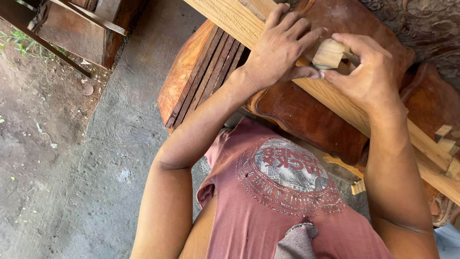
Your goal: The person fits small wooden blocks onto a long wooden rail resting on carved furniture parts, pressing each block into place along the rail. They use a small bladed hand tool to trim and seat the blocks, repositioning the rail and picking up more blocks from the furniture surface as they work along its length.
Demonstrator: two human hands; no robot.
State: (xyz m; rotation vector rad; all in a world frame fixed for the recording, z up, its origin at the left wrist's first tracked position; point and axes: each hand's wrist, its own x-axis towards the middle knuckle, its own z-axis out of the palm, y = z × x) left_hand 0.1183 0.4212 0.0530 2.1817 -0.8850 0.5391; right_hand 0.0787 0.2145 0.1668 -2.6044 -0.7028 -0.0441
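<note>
A small pale wooden block (329, 53) sits on top of a long light-coloured timber plank (345, 108) that runs diagonally from the top middle to the right edge. My left hand (282, 45) presses on the plank and grips the block from the left with thumb and fingers. My right hand (369, 72) pinches the same block from the right. Under the plank lies a reddish-brown carved wooden panel (297, 115).
A stack of dark thin wooden strips (206, 72) rests on the reddish panel at the left. Small wood offcuts (445, 139) lie by the plank at the right. A wooden frame (81, 29) stands at the top left on the grey concrete floor (96, 168).
</note>
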